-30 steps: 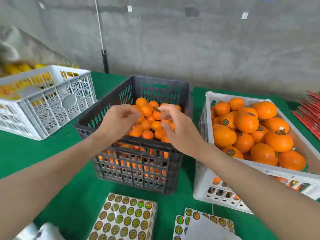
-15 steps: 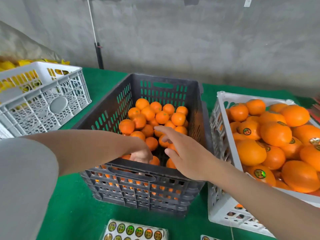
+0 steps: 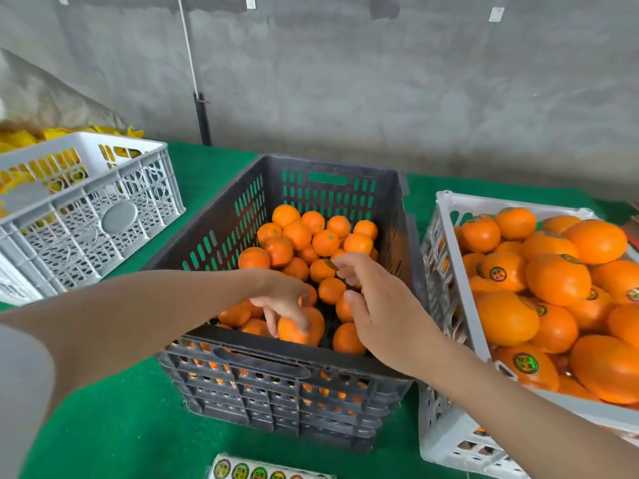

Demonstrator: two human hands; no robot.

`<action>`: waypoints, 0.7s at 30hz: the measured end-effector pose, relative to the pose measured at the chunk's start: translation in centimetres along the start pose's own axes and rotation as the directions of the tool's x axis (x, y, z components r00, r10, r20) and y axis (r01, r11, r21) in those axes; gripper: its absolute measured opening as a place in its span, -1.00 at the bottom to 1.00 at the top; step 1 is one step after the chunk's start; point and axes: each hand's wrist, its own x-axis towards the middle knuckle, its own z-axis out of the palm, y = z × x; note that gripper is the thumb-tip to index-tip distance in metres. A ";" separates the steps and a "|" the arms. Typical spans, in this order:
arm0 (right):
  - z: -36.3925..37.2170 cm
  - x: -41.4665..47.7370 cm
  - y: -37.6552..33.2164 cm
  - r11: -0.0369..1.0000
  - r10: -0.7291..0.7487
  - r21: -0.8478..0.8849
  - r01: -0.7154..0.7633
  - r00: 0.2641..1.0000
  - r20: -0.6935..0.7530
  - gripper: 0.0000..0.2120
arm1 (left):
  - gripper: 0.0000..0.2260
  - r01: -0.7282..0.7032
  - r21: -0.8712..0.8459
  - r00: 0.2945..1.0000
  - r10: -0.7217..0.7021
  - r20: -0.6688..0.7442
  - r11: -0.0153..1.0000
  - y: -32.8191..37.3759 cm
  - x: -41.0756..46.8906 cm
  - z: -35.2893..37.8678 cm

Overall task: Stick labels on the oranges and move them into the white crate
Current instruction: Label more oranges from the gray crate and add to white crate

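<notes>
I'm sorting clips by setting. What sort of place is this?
Likely a fruit packing or sorting room rather than a shop: a dark crate of loose oranges beside a white crate of labelled ones, a sheet of round labels on the green table cover, and a bare concrete wall behind.

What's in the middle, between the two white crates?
The dark crate of oranges, standing on the green cloth. The head view shows it.

Dark grey slotted crate (image 3: pixel 332 183), bright orange fruit (image 3: pixel 325 242), white lattice crate (image 3: pixel 449 233), green felt table cover (image 3: pixel 114 420), round green-gold stickers (image 3: pixel 498 274), mottled grey wall (image 3: pixel 380 98).
</notes>
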 end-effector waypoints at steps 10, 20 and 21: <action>-2.3 -1.1 -1.4 0.907 0.142 0.421 0.016 0.929 -0.342 -0.82 | -0.53 -0.537 -0.773 0.836 0.337 -0.433 0.339 1.5 -10.9 -1.2; -6.8 -4.6 -3.1 0.894 0.042 0.441 0.074 0.968 -0.248 -0.82 | -0.37 -0.509 -0.854 0.801 0.424 -0.424 0.107 6.6 -13.7 3.4; -7.2 -5.0 -3.1 0.908 0.028 0.412 0.081 0.967 -0.254 -0.83 | -0.41 -0.510 -0.852 0.799 0.430 -0.420 0.115 7.3 -13.7 3.8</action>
